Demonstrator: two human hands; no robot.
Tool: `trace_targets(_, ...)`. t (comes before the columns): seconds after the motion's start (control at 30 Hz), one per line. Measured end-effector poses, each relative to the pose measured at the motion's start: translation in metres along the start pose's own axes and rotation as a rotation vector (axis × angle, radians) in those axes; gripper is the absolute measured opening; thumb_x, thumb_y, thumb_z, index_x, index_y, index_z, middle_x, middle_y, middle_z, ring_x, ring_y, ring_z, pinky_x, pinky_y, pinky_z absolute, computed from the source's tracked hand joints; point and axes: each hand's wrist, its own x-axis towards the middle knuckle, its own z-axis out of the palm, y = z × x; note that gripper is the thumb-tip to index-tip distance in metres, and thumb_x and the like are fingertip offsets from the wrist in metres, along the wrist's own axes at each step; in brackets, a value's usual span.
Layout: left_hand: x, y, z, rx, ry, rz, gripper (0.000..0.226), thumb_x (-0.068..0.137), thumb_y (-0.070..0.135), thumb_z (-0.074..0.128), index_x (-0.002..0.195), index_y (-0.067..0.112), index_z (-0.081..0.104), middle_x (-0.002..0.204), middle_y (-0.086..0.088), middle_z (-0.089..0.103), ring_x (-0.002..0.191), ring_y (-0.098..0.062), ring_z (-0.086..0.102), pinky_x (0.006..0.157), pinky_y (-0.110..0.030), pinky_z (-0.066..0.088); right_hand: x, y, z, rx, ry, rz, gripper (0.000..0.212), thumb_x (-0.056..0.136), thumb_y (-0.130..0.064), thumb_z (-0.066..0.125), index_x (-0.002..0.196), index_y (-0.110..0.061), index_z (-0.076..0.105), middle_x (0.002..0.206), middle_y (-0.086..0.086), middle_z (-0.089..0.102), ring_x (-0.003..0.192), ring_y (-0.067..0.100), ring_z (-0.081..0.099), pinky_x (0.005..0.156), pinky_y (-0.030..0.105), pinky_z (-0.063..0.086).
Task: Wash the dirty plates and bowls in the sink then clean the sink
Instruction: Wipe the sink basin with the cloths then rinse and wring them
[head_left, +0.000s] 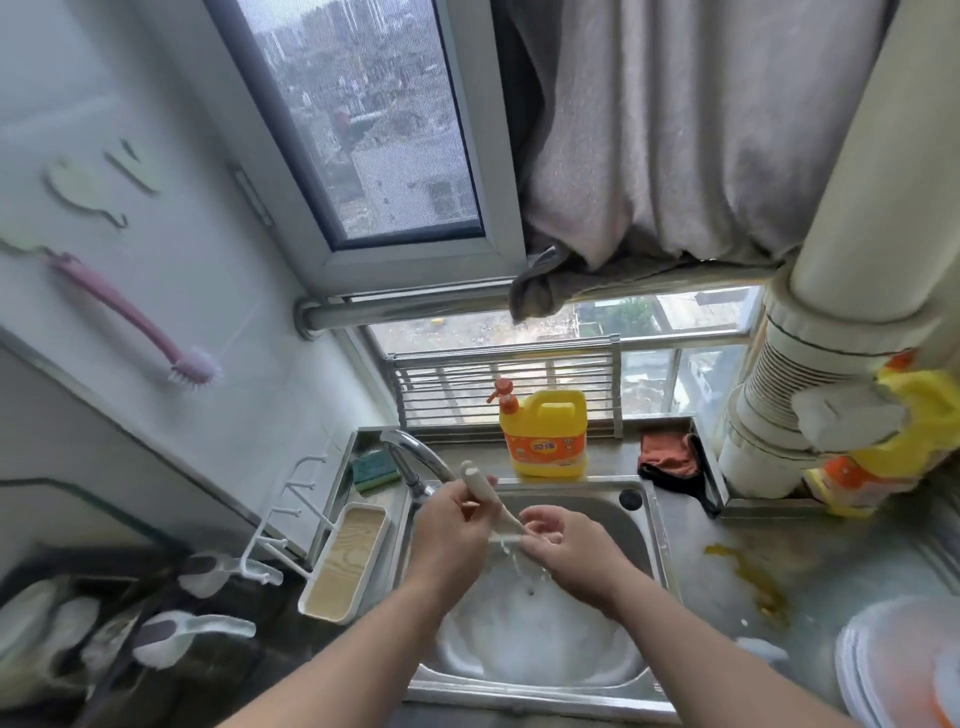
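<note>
Over the sink (652, 540), the left hand (452, 525) is gripping the handle of a cream utensil (488, 506), probably a spoon or spatula, fingers curled round it. The right hand (563, 543) is rubbing its lower end with loosely bent fingers, apparently to work off residue under running water from the tap (415, 457). The utensil's long axis is running diagonally, handle pointing up and away toward the tap, working end down toward the basin. Washed plates (893, 670) are stacking on the right counter.
</note>
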Motion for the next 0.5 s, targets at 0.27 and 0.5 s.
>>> trace_targets(0.27, 0.056, 0.059, -0.066, -0.464, 0.19, -0.059, 0.015, 0.103, 0.024, 0.066, 0.094, 0.018, 0.078, 0.075, -0.002, 0.071, 0.078, -0.028, 0.071, 0.081, -0.05, 0.062, 0.005, -0.095, -0.011, -0.155, 0.122, -0.328, 0.03, 0.088, -0.038, 0.076, 0.108, -0.054, 0.061, 0.1, -0.028, 0.065, 0.098, -0.014, 0.06, 0.081, 0.009, 0.042)
trace_targets(0.5, 0.11, 0.12, -0.172, -0.921, 0.357, 0.006, 0.019, 0.106, 0.016, 0.06, 0.099, 0.005, 0.073, 0.083, -0.006, 0.07, 0.078, -0.016, 0.071, 0.077, -0.03, 0.059, 0.048, -0.239, 0.018, -0.154, 0.382, -0.606, 0.023, 0.087, -0.038, 0.08, 0.11, -0.036, 0.081, 0.1, -0.019, 0.078, 0.087, -0.005, 0.069, 0.08, 0.017, 0.053)
